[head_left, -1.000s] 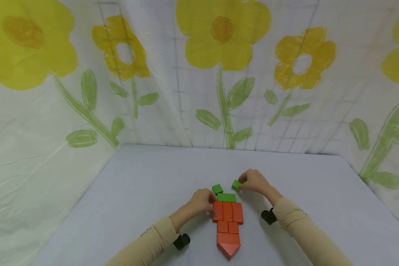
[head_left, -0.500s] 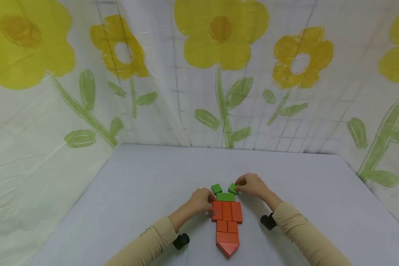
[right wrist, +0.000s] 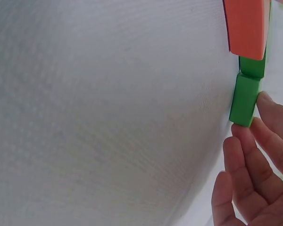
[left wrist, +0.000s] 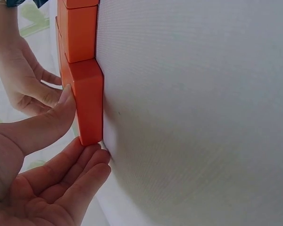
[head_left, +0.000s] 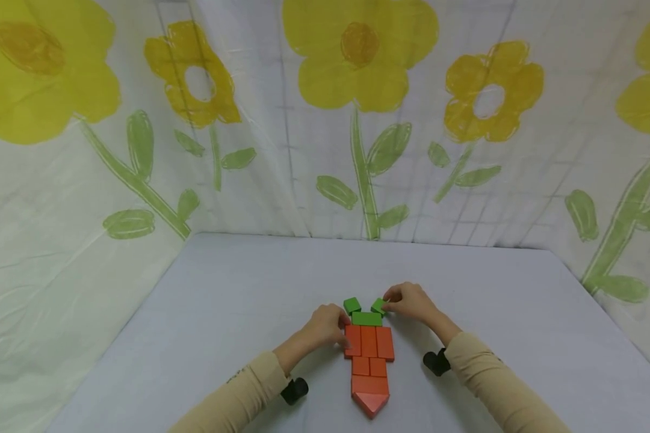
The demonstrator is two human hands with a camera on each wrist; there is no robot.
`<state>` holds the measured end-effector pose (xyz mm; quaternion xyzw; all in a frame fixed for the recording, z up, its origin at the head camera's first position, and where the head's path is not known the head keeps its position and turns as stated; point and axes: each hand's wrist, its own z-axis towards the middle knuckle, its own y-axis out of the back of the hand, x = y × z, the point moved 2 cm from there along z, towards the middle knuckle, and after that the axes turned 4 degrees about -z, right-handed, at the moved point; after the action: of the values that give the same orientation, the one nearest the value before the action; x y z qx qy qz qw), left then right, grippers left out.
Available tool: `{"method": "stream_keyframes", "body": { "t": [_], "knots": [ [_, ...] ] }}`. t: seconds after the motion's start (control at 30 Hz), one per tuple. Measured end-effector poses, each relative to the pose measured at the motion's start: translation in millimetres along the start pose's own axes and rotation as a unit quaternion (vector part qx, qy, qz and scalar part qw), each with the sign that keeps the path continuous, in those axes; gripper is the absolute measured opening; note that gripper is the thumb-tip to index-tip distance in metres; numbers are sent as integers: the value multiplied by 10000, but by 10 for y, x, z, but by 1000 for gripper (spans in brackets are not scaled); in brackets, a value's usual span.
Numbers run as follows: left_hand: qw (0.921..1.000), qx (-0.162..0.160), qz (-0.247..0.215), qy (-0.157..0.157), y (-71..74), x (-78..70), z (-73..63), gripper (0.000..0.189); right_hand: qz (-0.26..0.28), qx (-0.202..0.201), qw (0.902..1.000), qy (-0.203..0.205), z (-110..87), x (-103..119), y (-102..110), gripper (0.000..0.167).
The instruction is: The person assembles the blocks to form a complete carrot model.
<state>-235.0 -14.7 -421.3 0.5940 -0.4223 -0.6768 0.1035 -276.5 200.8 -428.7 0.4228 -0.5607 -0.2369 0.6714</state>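
Note:
Orange and green wooden blocks lie flat together on a pale table. My left hand (head_left: 324, 328) grips the left upright orange block (left wrist: 89, 103), thumb on its top edge and fingertips at its end. My right hand (head_left: 410, 302) pinches a small green block (right wrist: 245, 99) between thumb and fingertips; it stands angled against the right end of a long green block (head_left: 366, 319). Another small green block (head_left: 352, 305) sits angled at the left end. Below are more upright orange blocks (head_left: 369, 341), two smaller ones, a wide orange block (head_left: 370, 384) and an orange triangular block (head_left: 371, 404).
The table (head_left: 238, 276) runs back to a white curtain (head_left: 271, 198) printed with yellow flowers. Black wrist cameras are strapped under both sleeves, the left camera (head_left: 295, 390) and the right camera (head_left: 436, 362), close above the table.
The right hand has brought its small green block left and nearer, against the long green block, and turned it slantwise; it then stays there. The left hand keeps its place on the orange block.

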Motion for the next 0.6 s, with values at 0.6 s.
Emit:
{"method": "stream_keyframes", "body": {
  "t": [0.6],
  "knots": [
    [9998, 32, 196, 63, 13, -16, -29, 39, 30, -45, 10000, -34, -27, 21, -27, 16]
  ]
}}
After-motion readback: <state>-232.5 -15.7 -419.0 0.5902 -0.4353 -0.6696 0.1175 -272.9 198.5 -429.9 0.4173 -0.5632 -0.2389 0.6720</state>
